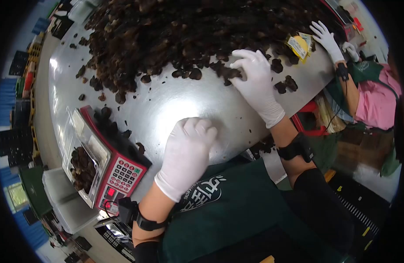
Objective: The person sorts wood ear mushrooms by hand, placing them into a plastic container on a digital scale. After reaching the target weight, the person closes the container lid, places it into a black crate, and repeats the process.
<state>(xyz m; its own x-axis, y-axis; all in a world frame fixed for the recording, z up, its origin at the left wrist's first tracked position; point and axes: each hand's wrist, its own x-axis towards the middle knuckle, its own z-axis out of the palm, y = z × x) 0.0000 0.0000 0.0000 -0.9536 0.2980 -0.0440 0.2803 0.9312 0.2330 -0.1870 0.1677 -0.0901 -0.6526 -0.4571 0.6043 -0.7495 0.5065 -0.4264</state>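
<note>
Green apron (219, 215) nearest camera. Gloved left fingers (196, 124) beyond it: clenched, contents hidden from me. Right fingers (250, 56) curve about a dark piece (234, 73) over the metal counter (228, 127); I cannot tell whether it is gripped. Judged step: handling at the heap's edge, the dark pieces (175, 35) spreading just beyond those fingers. Red scale (125, 173), left of the clenched fingers, carries more. Yellow packet (299, 47) and a co-worker's hand (327, 41): right of the right fingers. Isolating one piece would, I judge, call for a light pinch.
</note>
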